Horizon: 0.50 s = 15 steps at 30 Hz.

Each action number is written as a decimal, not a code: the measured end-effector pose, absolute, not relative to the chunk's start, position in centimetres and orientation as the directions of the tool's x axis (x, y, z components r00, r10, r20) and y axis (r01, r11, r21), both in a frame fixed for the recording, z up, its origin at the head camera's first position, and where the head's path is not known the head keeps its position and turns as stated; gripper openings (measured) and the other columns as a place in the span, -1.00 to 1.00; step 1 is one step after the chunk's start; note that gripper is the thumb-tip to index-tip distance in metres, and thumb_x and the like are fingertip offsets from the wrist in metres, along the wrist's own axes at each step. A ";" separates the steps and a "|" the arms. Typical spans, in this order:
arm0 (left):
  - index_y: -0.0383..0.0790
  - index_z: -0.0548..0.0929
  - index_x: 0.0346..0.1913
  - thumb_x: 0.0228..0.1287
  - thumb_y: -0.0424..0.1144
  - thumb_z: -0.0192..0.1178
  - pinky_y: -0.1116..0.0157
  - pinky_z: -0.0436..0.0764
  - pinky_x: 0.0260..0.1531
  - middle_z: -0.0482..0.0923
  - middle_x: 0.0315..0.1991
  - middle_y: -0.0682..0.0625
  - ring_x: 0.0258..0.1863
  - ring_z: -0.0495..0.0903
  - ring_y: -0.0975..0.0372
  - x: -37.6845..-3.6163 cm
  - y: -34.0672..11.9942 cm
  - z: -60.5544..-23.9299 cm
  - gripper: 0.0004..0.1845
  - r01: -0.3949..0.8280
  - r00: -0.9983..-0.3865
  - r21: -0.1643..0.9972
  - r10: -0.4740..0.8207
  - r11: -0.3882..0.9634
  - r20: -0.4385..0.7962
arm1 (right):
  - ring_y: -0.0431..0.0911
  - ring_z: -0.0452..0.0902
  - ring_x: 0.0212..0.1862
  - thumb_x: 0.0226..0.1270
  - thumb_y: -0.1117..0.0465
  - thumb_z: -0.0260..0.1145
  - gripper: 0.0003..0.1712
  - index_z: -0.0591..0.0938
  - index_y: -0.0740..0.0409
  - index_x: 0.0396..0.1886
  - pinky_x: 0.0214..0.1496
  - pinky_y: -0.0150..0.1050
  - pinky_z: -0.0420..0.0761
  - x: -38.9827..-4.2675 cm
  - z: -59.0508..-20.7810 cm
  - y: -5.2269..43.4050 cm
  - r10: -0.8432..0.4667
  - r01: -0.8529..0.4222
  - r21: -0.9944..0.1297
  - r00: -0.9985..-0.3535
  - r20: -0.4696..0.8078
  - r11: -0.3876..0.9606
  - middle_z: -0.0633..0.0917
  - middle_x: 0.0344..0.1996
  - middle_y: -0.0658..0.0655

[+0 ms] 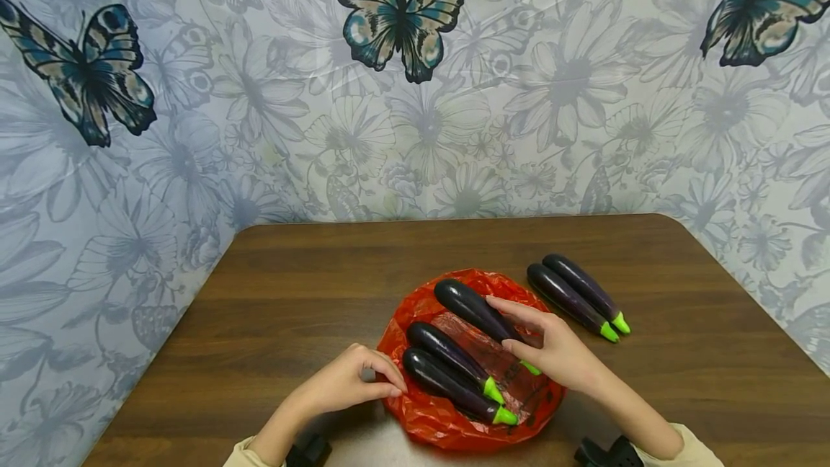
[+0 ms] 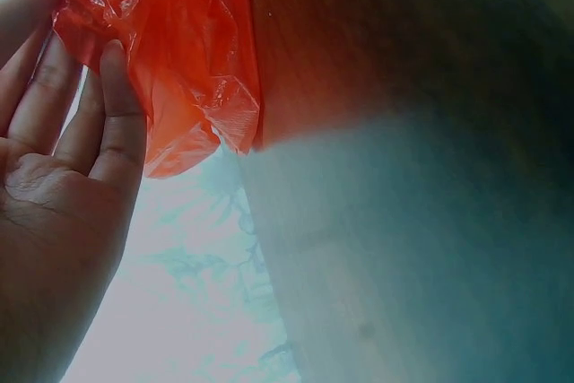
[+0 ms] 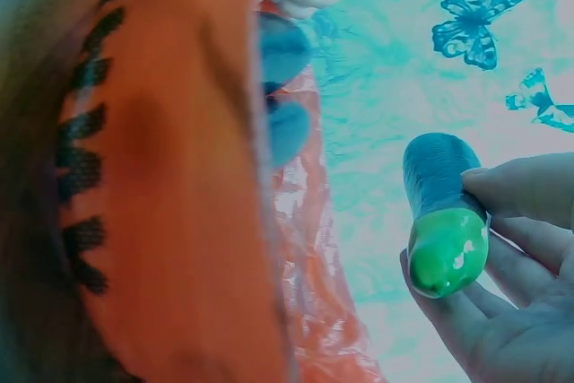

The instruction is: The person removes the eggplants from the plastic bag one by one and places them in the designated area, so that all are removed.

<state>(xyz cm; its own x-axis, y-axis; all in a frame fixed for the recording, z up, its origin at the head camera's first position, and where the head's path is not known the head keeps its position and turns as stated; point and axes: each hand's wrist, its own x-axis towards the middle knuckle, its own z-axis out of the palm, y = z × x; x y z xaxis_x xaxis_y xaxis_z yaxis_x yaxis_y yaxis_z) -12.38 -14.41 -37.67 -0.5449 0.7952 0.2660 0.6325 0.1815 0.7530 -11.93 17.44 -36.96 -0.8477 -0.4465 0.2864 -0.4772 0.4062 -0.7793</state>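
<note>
Three views around the red bag (image 1: 447, 432)
From the bag's near side, the head camera looks forward and down, well back; the left-wrist camera looks past the left fingers (image 2: 123, 123) at the bag's left edge, up close; the right-wrist camera, very near the bag's right side, faces past it to the butterfly backdrop (image 3: 377, 105), which the head view shares.

No text is readable; the dark marks (image 3: 85, 164) on the red bag (image 1: 447, 432) cannot be made out.
</note>
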 end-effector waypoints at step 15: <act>-0.22 0.68 -0.39 0.08 -0.35 0.22 0.37 0.55 -0.33 0.64 -0.40 0.08 -0.36 0.56 0.42 -12.7 -14.6 -38.6 -0.94 0.627 -0.549 0.756 0.794 0.185 0.261 | 0.07 0.34 0.14 0.17 0.22 0.25 -0.38 0.33 -0.12 0.24 -0.08 -0.25 0.50 -11.5 -35.3 18.5 -0.376 -0.415 -0.790 -0.891 0.253 0.451 0.38 0.19 0.04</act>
